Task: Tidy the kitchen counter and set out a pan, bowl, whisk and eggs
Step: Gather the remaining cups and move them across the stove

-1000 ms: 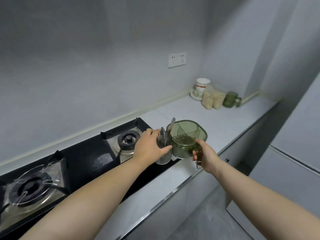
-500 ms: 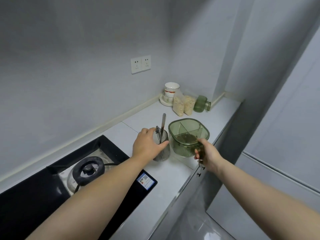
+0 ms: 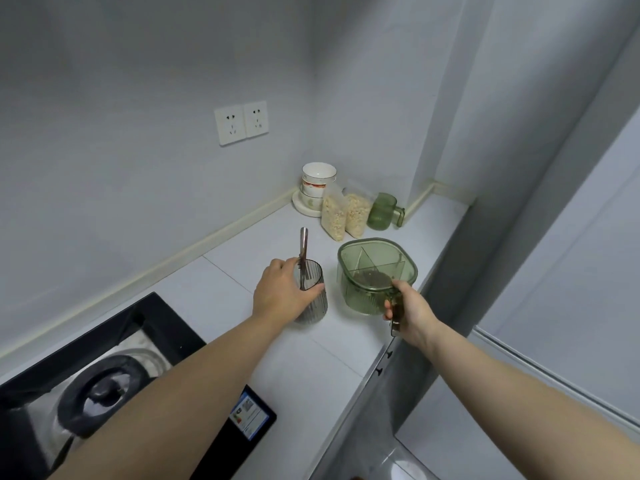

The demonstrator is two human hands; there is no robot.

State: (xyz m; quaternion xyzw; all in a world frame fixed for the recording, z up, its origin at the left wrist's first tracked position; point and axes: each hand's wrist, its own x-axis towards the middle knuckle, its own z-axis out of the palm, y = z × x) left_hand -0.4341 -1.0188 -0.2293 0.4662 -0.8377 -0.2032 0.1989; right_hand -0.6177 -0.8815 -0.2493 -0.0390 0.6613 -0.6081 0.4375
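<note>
Mid-counter [image 3: 311,358], gripping with left hand [image 3: 282,292] one ribbed grey cup [image 3: 313,301] with a metal utensil handle [image 3: 303,242] sticking out, and with right hand [image 3: 410,311] the handle of one green divided container [image 3: 375,271], dark grains in one compartment, with a bowl stack [image 3: 318,181], two grain bags [image 3: 334,216], and one green jug [image 3: 381,211] well apart in the back corner.

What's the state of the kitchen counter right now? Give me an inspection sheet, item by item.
Surface: pale counter, gas hob at left.
Job's things: stacked bowls on a plate in the back corner; pan, eggs not seen.
Clutter: two grain bags, green mug beside the bowls.
Hands: left hand grips the ribbed grey cup holding utensils; right hand grips the handle of the green divided container.
Cables: nothing seen.
Surroundings: double wall socket, grey walls.
</note>
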